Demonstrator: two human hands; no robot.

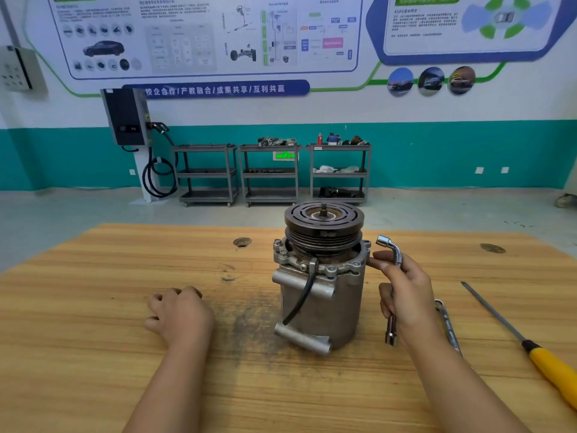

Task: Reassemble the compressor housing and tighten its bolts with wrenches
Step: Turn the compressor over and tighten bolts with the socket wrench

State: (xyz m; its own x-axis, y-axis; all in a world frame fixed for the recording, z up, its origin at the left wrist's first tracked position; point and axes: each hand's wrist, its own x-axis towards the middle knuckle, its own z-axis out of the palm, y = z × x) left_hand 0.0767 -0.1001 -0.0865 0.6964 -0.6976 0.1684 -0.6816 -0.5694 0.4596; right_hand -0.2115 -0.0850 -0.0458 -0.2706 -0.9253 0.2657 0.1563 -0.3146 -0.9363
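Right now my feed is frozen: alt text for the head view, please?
A compressor stands pulley-up on a wooden table; the right hand grips an L-shaped socket wrench beside its bolted flange. The left hand rests on the table, fingers curled, holding nothing. A flat wrench and a yellow-handled tool lie further right.

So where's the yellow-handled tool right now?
The yellow-handled tool lies on the table at the far right of the head view, just right of the flat wrench by the right hand.
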